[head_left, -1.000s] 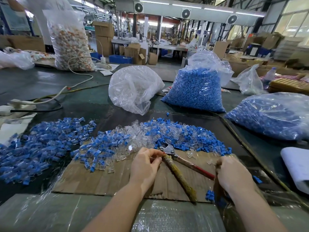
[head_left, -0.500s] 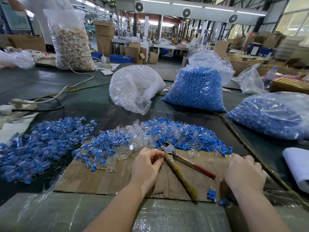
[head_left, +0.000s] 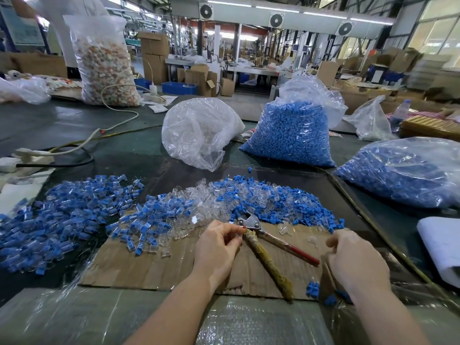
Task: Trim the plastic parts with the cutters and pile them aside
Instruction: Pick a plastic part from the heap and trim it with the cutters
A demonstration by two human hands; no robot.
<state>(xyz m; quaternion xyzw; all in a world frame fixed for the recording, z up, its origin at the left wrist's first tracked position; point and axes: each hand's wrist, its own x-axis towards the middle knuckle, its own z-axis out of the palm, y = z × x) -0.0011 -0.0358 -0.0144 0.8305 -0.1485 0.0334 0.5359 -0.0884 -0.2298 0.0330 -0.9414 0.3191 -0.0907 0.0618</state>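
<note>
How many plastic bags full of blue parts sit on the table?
2: one upright bag behind the loose pile, one lying bag at far right. Others may be out of frame.

Bright, even daylight from windows (head_left: 438, 33) at right plus ceiling strip lights (head_left: 276, 8); glare on plastic bags (head_left: 199, 130); wide-angle bending and blur at edges.

A tall clear sack of mixed orange and white bits (head_left: 105, 63) stands at the upper left of the frame, with stacked cardboard boxes (head_left: 154, 56) just right of it. A white cable (head_left: 117, 125) loops across the dark tabletop (head_left: 62, 123) toward a power strip (head_left: 17, 160) at the left edge. Round ventilation fans (head_left: 276, 20) hang along the top centre. A blue crate (head_left: 179, 87) sits on the floor behind.
</note>
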